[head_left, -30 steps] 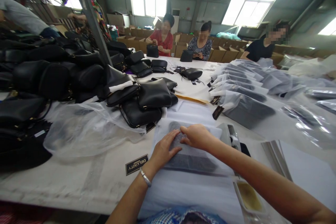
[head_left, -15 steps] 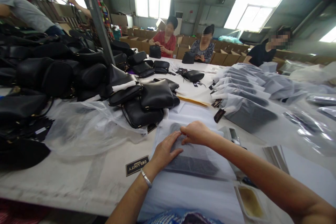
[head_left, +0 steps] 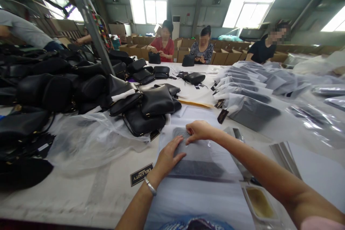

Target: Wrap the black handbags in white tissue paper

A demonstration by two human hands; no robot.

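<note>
A dark bag in a translucent white wrapper (head_left: 201,167) lies flat in front of me. My left hand (head_left: 170,154) rests on its left part, fingers stretched out, with a silver bangle on the wrist. Over the wrapper's upper part is my right hand (head_left: 199,132), its fingers curled; anything between them is too small to make out. A black DELUXITY tag (head_left: 140,175) lies beside my left wrist. Beneath the wrapped bag are more white translucent sheets (head_left: 199,201).
Black bags (head_left: 157,100) are heaped to the left, near a crumpled clear plastic bag (head_left: 91,140) and a metal post (head_left: 94,32). Wrapped bags (head_left: 253,111) line the right. A tub of yellowish paste (head_left: 260,203) stands near my right forearm. Several people work around the table.
My right hand has drawn slightly away from my left fingertips. My left hand stays spread on the wrapped bag. The whole view has shifted a little.
</note>
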